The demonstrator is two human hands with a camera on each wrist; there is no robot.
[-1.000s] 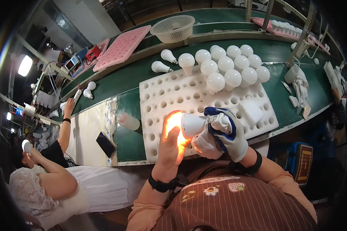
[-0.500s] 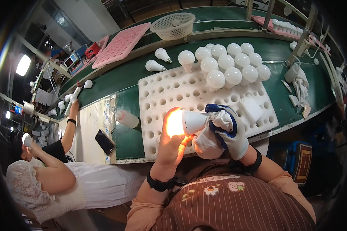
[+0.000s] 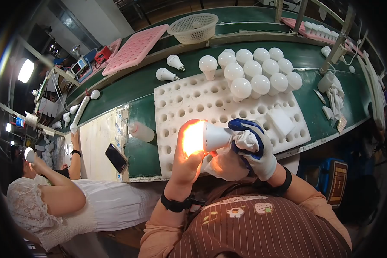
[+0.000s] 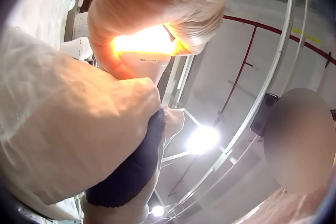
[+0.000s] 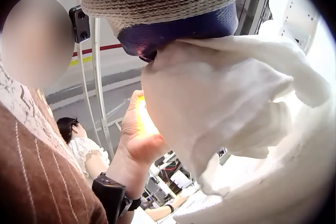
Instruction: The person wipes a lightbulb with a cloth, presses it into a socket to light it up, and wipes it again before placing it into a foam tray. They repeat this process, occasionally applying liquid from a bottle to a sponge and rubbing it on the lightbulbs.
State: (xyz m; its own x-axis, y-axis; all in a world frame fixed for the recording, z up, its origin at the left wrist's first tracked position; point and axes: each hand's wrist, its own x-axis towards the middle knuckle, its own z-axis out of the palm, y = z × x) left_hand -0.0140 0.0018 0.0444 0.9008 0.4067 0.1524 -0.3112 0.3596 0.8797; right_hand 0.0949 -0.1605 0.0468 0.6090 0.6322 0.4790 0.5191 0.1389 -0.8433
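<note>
A lit bulb (image 3: 215,136) lies sideways over the white foam tray (image 3: 176,102). Bare fingers of my left hand (image 3: 187,155) curl round its glowing dome. My right hand (image 3: 262,157), in a white and blue glove, grips a white cloth (image 3: 228,165) at the bulb's base end. The left wrist view shows the glowing dome (image 4: 144,43) under my left hand (image 4: 157,3), with the cloth (image 4: 79,124) close beside it. In the right wrist view the cloth (image 5: 220,92) hangs from the gloved right hand (image 5: 184,27) and hides its fingertips.
Several unlit bulbs (image 3: 259,84) stand at the tray's back right; two bulbs (image 3: 167,74) lie behind it. A foam block (image 3: 280,122) sits on the tray. Left are a bottle (image 3: 141,131) and a phone (image 3: 116,158). Another person (image 3: 64,198) works at the far left.
The cloth's hanging part has shifted left beneath the bulb, while both hands keep their hold. The two loose bulbs behind the tray have moved left. The neighbour's arm has moved.
</note>
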